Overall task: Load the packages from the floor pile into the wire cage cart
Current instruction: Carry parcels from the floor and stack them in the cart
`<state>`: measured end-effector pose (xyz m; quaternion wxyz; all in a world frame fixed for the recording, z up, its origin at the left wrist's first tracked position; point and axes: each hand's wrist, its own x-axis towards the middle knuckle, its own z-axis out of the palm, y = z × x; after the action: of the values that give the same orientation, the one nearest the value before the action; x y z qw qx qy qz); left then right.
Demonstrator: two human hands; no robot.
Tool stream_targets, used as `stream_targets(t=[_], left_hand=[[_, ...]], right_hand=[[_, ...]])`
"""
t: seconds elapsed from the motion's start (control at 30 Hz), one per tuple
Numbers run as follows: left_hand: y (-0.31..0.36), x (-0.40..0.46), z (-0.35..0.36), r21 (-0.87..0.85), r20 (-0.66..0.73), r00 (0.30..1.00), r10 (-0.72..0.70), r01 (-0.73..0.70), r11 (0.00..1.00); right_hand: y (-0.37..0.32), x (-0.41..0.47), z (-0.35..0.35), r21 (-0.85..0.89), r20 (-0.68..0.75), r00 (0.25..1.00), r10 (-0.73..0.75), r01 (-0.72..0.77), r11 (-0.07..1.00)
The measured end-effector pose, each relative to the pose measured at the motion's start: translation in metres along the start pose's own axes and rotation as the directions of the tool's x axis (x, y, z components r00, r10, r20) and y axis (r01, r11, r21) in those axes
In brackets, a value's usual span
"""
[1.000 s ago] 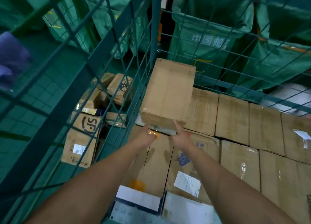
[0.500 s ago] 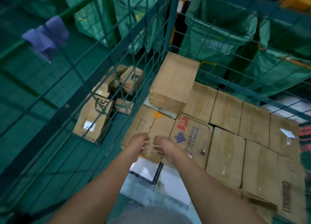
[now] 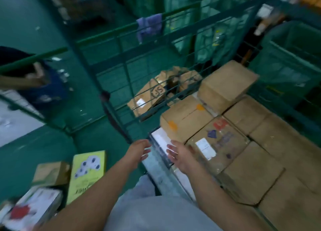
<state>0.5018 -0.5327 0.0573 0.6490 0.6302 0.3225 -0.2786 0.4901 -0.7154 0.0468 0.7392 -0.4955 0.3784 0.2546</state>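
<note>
hands: left [image 3: 137, 152], right [image 3: 180, 157] released brown box [image 3: 225, 84] | withdrawn, empty | floor pile [image 3: 52, 187] now visible

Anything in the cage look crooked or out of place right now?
One brown box sits alone on top of the flat layer in the cart's far corner, skewed to the boxes beneath. A purple cloth hangs over the cage rail.

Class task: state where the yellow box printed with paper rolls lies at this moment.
In the head view the yellow box lies on the green floor at lower left, outside the cart, beside a small brown carton.
</note>
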Motion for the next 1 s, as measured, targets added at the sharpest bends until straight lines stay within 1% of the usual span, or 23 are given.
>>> stream_targets(t=[0.03, 0.17, 0.3, 0.37, 0.43, 0.5, 0.6, 0.73, 0.87, 0.9, 1.0], left_hand=[[-0.015, -0.010, -0.016, -0.038, -0.049, 0.999, 0.002, -0.003, 0.999], [-0.056, -0.049, -0.060, -0.163, -0.138, 0.990, -0.021, -0.001, 0.987], [-0.080, -0.076, -0.093, -0.253, -0.264, 0.964, -0.028, -0.041, 0.967], [-0.089, -0.086, -0.107, -0.298, -0.308, 0.951, -0.035, -0.061, 0.952], [-0.100, -0.096, -0.123, -0.350, -0.326, 0.944, -0.048, -0.073, 0.934], [-0.102, -0.100, -0.120, -0.350, -0.313, 0.949, -0.037, -0.079, 0.933], [-0.117, -0.113, -0.141, -0.394, -0.323, 0.945, -0.044, -0.092, 0.914], [-0.140, -0.130, -0.185, -0.491, -0.367, 0.925, -0.097, -0.104, 0.865], [-0.170, -0.147, -0.244, -0.584, -0.417, 0.893, -0.167, -0.123, 0.802], [-0.182, -0.152, -0.266, -0.615, -0.426, 0.884, -0.191, -0.129, 0.778], [-0.200, -0.159, -0.309, -0.674, -0.435, 0.870, -0.230, -0.145, 0.724]], right_hand=[[0.011, -0.006, 0.008, -0.033, 0.028, 0.999, 0.017, -0.016, 0.999], [0.048, -0.025, 0.037, -0.144, 0.160, 0.983, 0.089, -0.066, 0.987], [0.063, -0.035, 0.067, -0.250, 0.234, 0.970, 0.072, -0.011, 0.968], [0.072, -0.042, 0.084, -0.323, 0.265, 0.960, 0.091, -0.001, 0.946], [0.086, -0.049, 0.103, -0.406, 0.292, 0.949, 0.121, 0.009, 0.914], [0.090, -0.050, 0.105, -0.437, 0.301, 0.946, 0.122, 0.023, 0.899], [0.111, -0.054, 0.129, -0.542, 0.306, 0.939, 0.159, 0.034, 0.840], [0.144, -0.058, 0.171, -0.643, 0.309, 0.930, 0.200, 0.050, 0.764], [0.192, -0.072, 0.223, -0.745, 0.325, 0.907, 0.268, 0.071, 0.663], [0.209, -0.077, 0.242, -0.779, 0.336, 0.895, 0.295, 0.088, 0.621], [0.235, -0.088, 0.282, -0.834, 0.341, 0.880, 0.329, 0.121, 0.539]])
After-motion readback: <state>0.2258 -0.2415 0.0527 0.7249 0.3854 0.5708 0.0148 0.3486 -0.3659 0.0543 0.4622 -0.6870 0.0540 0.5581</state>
